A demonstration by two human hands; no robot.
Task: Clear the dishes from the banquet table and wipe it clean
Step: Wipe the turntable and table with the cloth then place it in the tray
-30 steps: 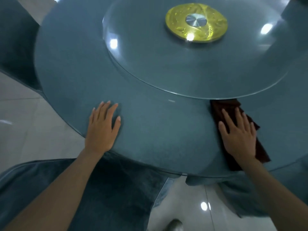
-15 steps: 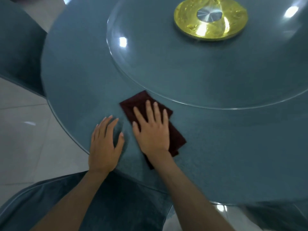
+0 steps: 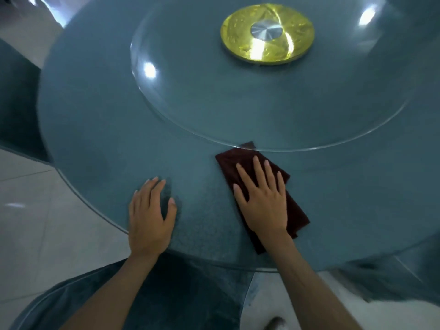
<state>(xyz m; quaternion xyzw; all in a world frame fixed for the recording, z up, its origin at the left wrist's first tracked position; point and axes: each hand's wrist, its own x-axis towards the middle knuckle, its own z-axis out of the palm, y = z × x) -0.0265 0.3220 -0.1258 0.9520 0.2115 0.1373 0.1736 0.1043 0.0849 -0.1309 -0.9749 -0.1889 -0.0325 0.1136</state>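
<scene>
A round blue-grey banquet table (image 3: 100, 129) fills the view. My right hand (image 3: 263, 198) presses flat, fingers straight, on a folded dark red cloth (image 3: 297, 210) lying on the table near its front edge. The cloth's far corner reaches under the rim of the glass turntable (image 3: 190, 67). My left hand (image 3: 150, 215) rests flat on the bare tabletop to the left of the cloth, palm down, holding nothing. No dishes are in view.
A gold disc with a silver hub (image 3: 266, 34) sits at the turntable's centre. A blue-covered chair (image 3: 142, 294) stands below the front edge, another chair (image 3: 16, 98) at the left. Pale tiled floor (image 3: 35, 222) surrounds the table.
My right hand slid the cloth from the right to beside my left hand, then back a little to the right. My left hand stayed planted on the table.
</scene>
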